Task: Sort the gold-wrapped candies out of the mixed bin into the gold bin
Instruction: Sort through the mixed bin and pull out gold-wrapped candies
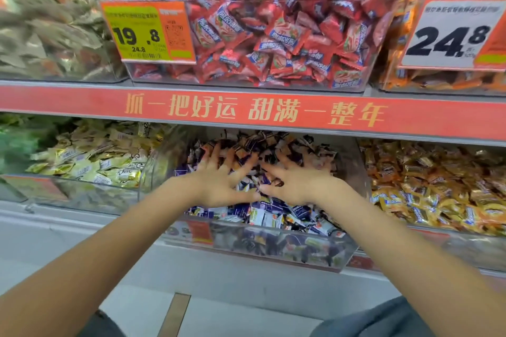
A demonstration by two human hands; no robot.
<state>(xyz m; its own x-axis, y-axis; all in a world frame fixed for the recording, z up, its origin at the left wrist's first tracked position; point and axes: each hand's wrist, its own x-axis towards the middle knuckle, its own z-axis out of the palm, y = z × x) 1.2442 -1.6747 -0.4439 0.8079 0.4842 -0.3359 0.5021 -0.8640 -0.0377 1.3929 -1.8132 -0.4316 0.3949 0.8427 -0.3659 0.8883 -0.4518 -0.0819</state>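
The mixed bin (pixel 273 249) is a clear plastic box in the middle of the lower shelf, full of purple, white and dark wrapped candies. Both my hands are inside it. My left hand (pixel 224 180) lies flat on the candies with its fingers spread. My right hand (pixel 293 182) also rests palm down on the pile, fingers spread and slightly bent into the candies. Neither hand plainly holds a candy. The gold bin (pixel 438 238) stands directly to the right, heaped with gold and orange wrapped candies.
A bin of pale yellow candies (pixel 90 161) stands to the left of the mixed bin. The red shelf rail (pixel 254 111) runs just above my hands. Above it sit a bin of red candies (pixel 260 35) and price tags (pixel 149 31).
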